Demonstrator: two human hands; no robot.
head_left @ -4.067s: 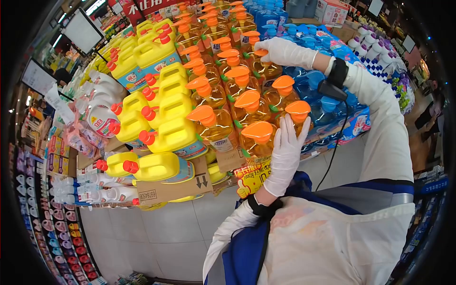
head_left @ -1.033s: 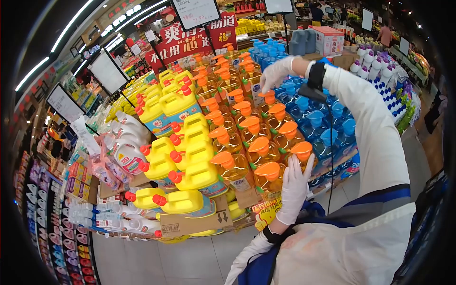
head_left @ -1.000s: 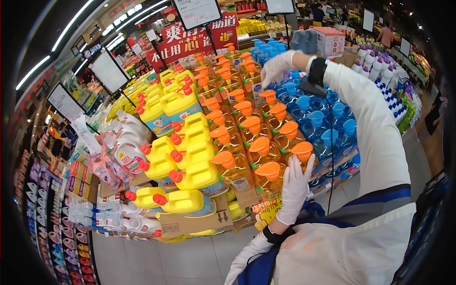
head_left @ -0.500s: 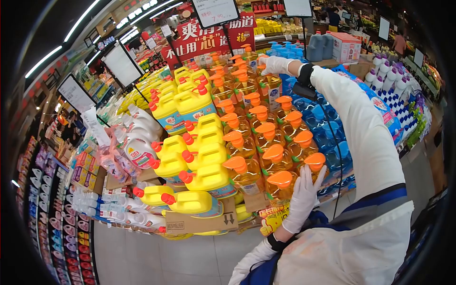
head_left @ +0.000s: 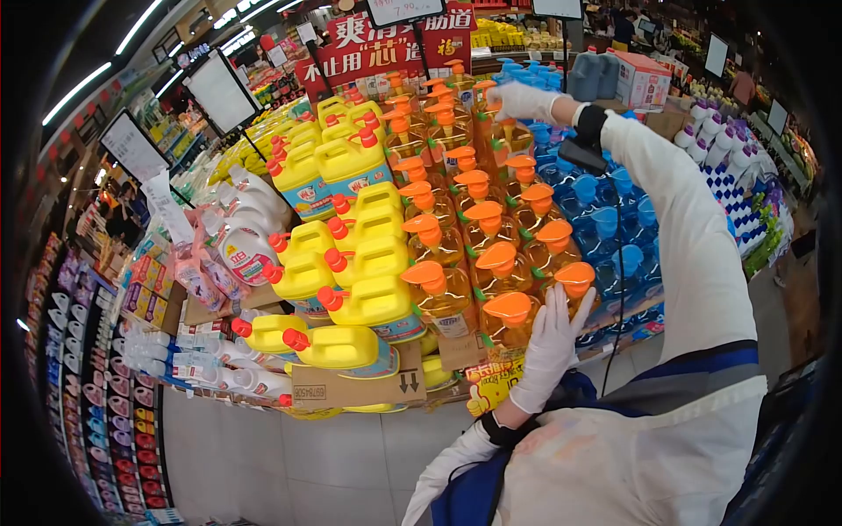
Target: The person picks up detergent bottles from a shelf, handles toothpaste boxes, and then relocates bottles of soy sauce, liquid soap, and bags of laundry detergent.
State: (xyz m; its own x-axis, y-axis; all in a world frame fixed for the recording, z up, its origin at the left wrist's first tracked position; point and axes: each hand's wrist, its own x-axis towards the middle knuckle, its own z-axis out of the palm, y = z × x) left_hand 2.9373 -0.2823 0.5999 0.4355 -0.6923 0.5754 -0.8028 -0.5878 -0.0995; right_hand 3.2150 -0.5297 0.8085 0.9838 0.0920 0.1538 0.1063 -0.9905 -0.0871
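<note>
My right hand (head_left: 530,102), in a white glove, reaches to the back of a block of amber pump bottles. Its fingers are closed at the orange pump head of one bottle (head_left: 510,138) in the back right row. The thumb side is partly hidden. My left hand (head_left: 553,344), also gloved, lies with straight fingers against a front corner bottle, just below its orange pump head (head_left: 574,276). It grips nothing. Beside it stands another front bottle (head_left: 509,323) with an orange pump.
Yellow jugs (head_left: 373,298) with red caps stand left of the amber bottles, some on a cardboard tray (head_left: 351,392). Blue bottles (head_left: 605,223) fill the right side. A black cable (head_left: 621,298) hangs from my right wrist. A red sign (head_left: 377,54) stands behind.
The view has shifted a little, so the front bottles appear higher. My right hand has moved slightly up and right, still at the pump head. My left hand stays by the corner bottle.
</note>
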